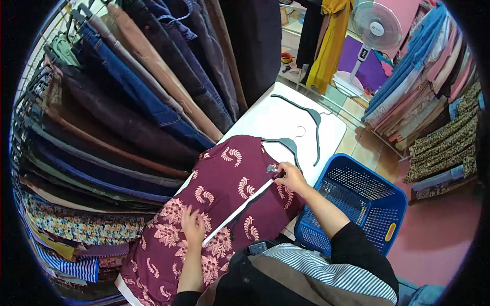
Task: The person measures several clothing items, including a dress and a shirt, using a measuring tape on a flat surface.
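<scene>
A maroon garment (219,173) with pink leaf and flower prints lies spread on a white table (265,115). Its front is parted in a long slit, where white shows through. My left hand (193,224) rests on the printed cloth left of the slit, fingers apart. At the upper end of the slit, my right hand (291,179) has its fingers pinched on the garment's edge, beside a small grey piece. A black hanger (288,143) lies partly under the garment's top. Another black hanger (312,113) lies beyond it on the table.
A blue plastic basket (365,191) stands right of the table. Densely hung trousers and clothes (117,102) fill the left side. A rack of clothes (434,76) is at the right. A fan (375,30) stands at the back, near a yellow garment (329,46).
</scene>
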`<state>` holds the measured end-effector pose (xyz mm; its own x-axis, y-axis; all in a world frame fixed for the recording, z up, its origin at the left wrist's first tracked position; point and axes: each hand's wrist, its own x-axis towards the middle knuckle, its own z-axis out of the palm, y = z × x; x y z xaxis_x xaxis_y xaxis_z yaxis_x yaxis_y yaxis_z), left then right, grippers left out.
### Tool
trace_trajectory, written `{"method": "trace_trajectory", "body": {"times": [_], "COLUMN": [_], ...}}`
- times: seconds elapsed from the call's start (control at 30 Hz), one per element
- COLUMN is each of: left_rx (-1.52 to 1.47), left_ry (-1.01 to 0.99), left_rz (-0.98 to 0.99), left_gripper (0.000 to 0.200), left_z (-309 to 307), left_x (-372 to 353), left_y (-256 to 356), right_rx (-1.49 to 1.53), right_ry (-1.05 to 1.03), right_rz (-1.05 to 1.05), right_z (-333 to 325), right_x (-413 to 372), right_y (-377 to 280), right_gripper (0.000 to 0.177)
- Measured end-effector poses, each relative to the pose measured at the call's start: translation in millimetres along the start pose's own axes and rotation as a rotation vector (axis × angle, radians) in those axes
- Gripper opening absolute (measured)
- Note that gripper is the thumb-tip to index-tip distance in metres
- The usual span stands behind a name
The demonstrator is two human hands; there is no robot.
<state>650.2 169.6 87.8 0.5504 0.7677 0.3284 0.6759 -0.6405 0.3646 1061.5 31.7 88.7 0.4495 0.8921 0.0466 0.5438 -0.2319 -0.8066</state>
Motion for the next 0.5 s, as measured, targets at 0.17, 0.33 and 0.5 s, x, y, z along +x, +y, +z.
{"method": "trace_trajectory", "body": {"times": [0.17, 0.33, 0.5], "left_rx": [-0.199, -0.275, -0.175], "left_ry": [-0.043, -0.214, -0.350], "left_rz": [0.107, 0.195, 0.298], "left_gripper": [0.021, 0.019, 0.024], "left_z": [52.1, 106.3, 159.6], "left_x": [79.8, 133.4, 150.4], "left_y": [55.3, 113.6, 174.4], "right_rx": [0.001, 0.048, 0.110], "right_ry": [0.076, 0.196, 0.506], "right_rz": [0.005, 0.027, 0.105], "right_z": [-5.4, -21.7, -68.3], "right_x": [-11.8, -22.3, -25.1], "right_y": [12.1, 24.4, 19.7], "right_gripper": [0.040, 0.036, 0.035]}}
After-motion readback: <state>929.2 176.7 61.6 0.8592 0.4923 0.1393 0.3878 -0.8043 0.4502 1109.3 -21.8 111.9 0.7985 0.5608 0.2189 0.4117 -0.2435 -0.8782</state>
